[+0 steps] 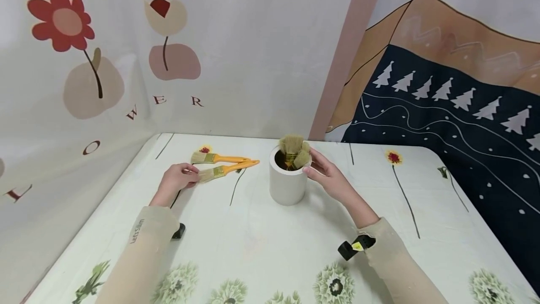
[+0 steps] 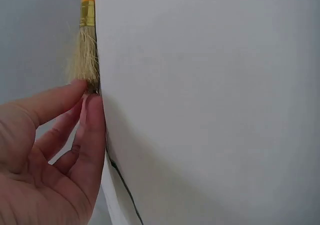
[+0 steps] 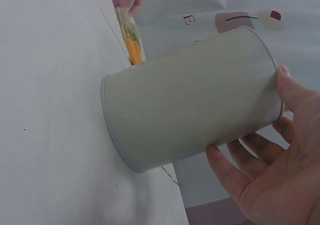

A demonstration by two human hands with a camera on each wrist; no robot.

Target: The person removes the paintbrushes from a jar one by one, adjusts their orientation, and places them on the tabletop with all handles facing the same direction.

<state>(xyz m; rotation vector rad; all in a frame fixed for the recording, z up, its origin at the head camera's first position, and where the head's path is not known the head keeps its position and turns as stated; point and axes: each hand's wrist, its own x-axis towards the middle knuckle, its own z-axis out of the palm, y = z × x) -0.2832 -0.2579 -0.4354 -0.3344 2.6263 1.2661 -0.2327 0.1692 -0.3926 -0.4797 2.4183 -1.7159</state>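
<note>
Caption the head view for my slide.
Left grip pinches the nearer loose paintbrush by its bristles while the right grip holds a white cup of brushes.

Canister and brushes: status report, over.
Left hand pinches nearer brush by bristles. Right hand grips white canister. Farther brush on table, more brushes inside canister. No obstruction seen.

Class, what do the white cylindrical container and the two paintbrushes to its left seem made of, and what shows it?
White cylindrical container: possibly painted metal or plastic, matte, from its smooth, even wall.
Two paintbrushes: bristles, natural or synthetic fibre, as loose strands splay; gold-coloured ferrules, likely metal, from their sheen; smooth orange handles, perhaps painted wood or plastic, no grain showing.
</note>
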